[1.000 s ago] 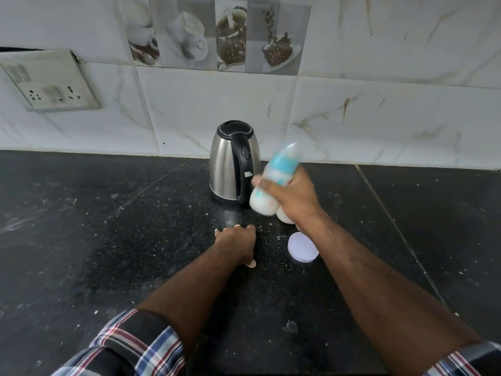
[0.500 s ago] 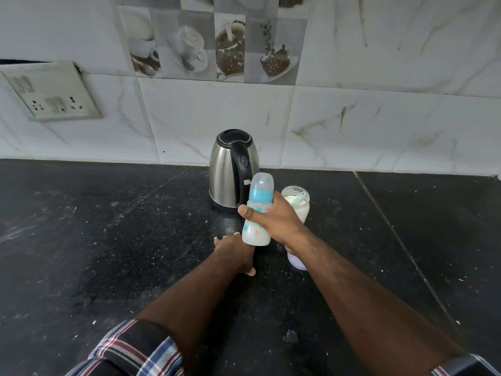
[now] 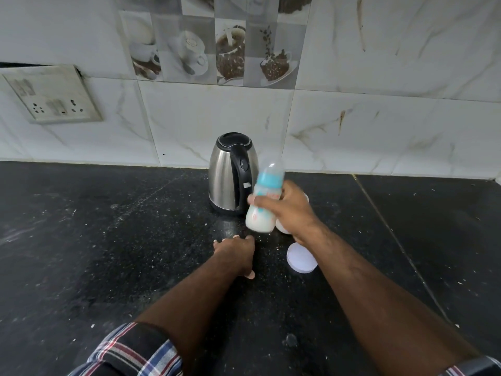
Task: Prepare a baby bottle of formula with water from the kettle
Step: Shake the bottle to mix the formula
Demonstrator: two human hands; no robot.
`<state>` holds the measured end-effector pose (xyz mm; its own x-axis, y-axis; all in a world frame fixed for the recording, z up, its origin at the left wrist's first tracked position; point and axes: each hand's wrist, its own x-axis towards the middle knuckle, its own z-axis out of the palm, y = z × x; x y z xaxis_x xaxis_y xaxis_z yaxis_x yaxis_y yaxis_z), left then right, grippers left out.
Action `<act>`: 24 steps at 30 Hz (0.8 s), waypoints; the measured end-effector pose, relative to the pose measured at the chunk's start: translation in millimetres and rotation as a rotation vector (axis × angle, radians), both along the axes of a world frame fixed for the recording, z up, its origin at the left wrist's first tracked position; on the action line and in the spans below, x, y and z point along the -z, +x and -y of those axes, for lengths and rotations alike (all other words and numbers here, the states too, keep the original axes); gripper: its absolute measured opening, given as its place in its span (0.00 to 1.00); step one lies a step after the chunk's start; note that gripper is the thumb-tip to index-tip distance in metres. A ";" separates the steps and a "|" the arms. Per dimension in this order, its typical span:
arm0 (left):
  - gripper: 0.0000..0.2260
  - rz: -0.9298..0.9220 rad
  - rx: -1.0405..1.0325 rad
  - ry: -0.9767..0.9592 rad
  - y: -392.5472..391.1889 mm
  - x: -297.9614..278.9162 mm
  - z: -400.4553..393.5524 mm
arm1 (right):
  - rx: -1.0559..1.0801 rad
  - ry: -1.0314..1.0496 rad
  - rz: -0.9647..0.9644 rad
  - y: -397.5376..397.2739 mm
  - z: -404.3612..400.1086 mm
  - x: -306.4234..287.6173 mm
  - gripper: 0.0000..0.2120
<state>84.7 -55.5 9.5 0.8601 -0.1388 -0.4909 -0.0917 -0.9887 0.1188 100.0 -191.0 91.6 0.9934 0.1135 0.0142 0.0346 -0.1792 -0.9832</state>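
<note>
My right hand (image 3: 290, 213) grips a baby bottle (image 3: 264, 202) with a blue collar and clear cap, held above the counter and blurred by motion; white milky liquid fills its lower part. It tilts with its top to the upper right, just in front of a steel kettle (image 3: 227, 175) with a black handle and lid. My left hand (image 3: 235, 253) rests fingers-down on the black counter (image 3: 108, 240), holding nothing. A white formula jar (image 3: 282, 227) is mostly hidden behind my right hand. Its round white lid (image 3: 301, 259) lies flat by my right wrist.
A marble-tiled wall (image 3: 379, 126) backs the counter, with a socket plate (image 3: 51, 95) at the upper left. White powder specks are scattered on the counter. A seam (image 3: 393, 234) runs across the counter at the right.
The bottle went from upright and sharp half a second ago to tilted and blurred, as it was a second ago: my right hand is moving it back and forth. The left hand stayed put.
</note>
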 end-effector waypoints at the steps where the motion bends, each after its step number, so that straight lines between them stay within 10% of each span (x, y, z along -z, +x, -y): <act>1: 0.42 0.009 0.006 0.013 1.4 1.5 1.0 | 0.074 0.070 0.065 2.8 1.8 -12.5 0.22; 7: 0.42 0.024 0.012 0.026 2.4 5.1 0.9 | -0.029 -0.137 0.049 -5.0 -1.6 -0.2 0.23; 12: 0.41 0.024 0.002 0.031 3.3 4.8 1.3 | 0.180 0.120 0.203 7.9 -0.1 -19.2 0.19; 16: 0.42 0.026 0.003 0.017 4.2 6.0 0.7 | -0.064 -0.243 0.104 -5.7 -3.8 1.4 0.28; 20: 0.40 0.028 0.005 0.025 4.5 6.4 0.5 | 0.116 0.041 0.175 7.8 -5.0 -12.3 0.25; 24: 0.40 0.020 0.001 0.020 3.2 5.4 0.4 | -0.053 -0.250 0.097 -4.3 -7.5 2.2 0.30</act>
<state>88.0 -55.9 4.1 0.8697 -0.1307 -0.4760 -0.0954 -0.9906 0.0976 95.8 -183.5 89.4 0.9813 0.1773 0.0745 0.1426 -0.4110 -0.9004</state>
